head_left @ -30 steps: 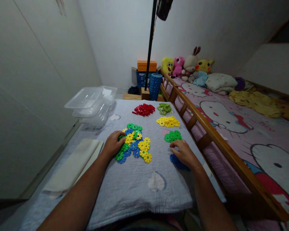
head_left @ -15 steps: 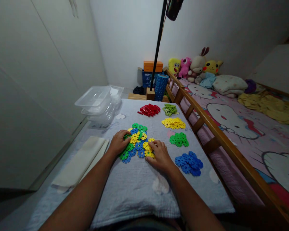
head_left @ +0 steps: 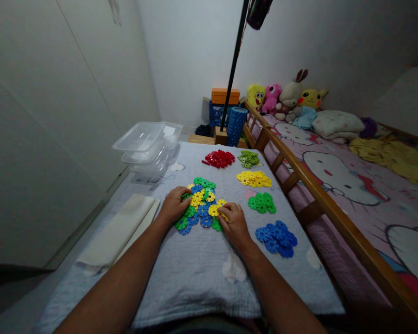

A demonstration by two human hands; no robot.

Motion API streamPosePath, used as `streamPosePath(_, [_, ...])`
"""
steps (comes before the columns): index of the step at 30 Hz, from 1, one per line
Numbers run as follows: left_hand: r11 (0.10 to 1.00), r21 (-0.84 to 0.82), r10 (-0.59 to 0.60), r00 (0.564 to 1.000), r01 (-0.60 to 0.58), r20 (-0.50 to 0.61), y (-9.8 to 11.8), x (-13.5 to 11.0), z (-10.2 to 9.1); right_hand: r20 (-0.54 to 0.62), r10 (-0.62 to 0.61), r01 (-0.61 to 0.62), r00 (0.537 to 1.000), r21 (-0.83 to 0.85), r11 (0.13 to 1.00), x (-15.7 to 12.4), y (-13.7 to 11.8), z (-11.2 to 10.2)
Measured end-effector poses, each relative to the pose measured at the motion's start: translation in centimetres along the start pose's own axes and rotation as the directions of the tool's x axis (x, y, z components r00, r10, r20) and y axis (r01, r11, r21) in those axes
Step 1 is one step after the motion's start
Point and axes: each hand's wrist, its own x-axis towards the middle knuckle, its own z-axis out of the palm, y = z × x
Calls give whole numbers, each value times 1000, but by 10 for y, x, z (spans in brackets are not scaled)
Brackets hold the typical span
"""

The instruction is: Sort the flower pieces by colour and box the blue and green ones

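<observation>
A mixed pile of green, blue and yellow plastic discs [head_left: 201, 204] lies on a grey quilted cloth [head_left: 202, 273]. My left hand [head_left: 173, 205] rests on the pile's left edge, fingers curled over a green disc. My right hand [head_left: 233, 222] sits at the pile's right edge, fingers pinched on a yellow disc. Sorted heaps lie to the right: blue [head_left: 276, 237], green [head_left: 262, 202], yellow [head_left: 252, 178], pale green [head_left: 248, 159] and red [head_left: 219, 158].
Stacked clear plastic tubs [head_left: 146, 146] stand at the cloth's far left. A folded white cloth [head_left: 118, 229] lies left of my arm. A wooden bed rail [head_left: 310, 195] runs along the right, with plush toys [head_left: 285, 95] on the bed. A black pole [head_left: 232, 69] rises behind.
My right hand left the blue heap and crossed left to the mixed pile, where it now pinches a yellow disc. My left hand stayed on the pile's left edge.
</observation>
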Motion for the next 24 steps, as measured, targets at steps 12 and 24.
streamPosePath(12, [1000,-14,-1,1000,1,-4,1,-1,0,-121,48,-26,991,178,984,14,3,-34])
streamPosePath(24, [1000,-20,9,1000,-10,-18,-3,0,2,-108,440,-429,891,113,896,109,113,-105])
